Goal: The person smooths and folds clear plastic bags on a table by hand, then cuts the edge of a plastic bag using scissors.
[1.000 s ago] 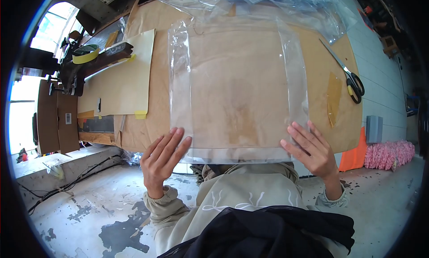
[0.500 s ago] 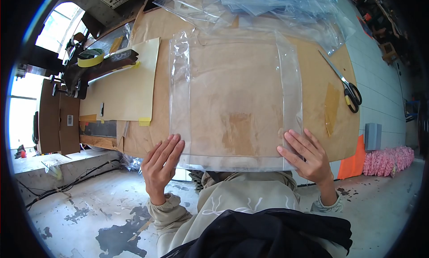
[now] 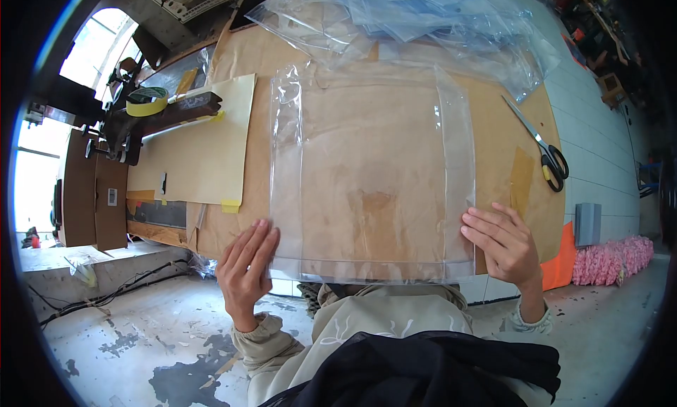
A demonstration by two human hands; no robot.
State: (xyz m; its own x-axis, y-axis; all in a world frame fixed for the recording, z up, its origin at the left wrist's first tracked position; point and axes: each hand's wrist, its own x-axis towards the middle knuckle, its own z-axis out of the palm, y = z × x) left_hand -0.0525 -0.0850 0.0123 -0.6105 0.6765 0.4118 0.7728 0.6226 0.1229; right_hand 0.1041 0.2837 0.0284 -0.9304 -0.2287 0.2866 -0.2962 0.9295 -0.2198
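Observation:
A clear plastic sheet (image 3: 367,146), with overlapping strips along both sides and the near edge, lies flat on the brown-covered table (image 3: 493,104). Its near edge reaches slightly past the table's front. My left hand (image 3: 245,266) rests by the sheet's lower left side, fingers stretched out and pointing away from me. On the other side, my right hand (image 3: 502,243) has its fingers extended, the tips at the sheet's lower right edge. Neither hand grips anything. Whether the left fingertips touch the plastic or only the table, I cannot tell.
Loose clear plastic sheets (image 3: 437,19) are heaped at the back. Scissors (image 3: 546,150) lie at right. A sewing machine (image 3: 162,118) with a yellow tape roll (image 3: 147,102) on its arm stands at left, over cream card (image 3: 211,146). A phone (image 3: 252,8) lies at the back left.
Both hands have shifted outward, away from the sheet's middle, the right one clearly off the side strip. The whole scene sits a little lower in view.

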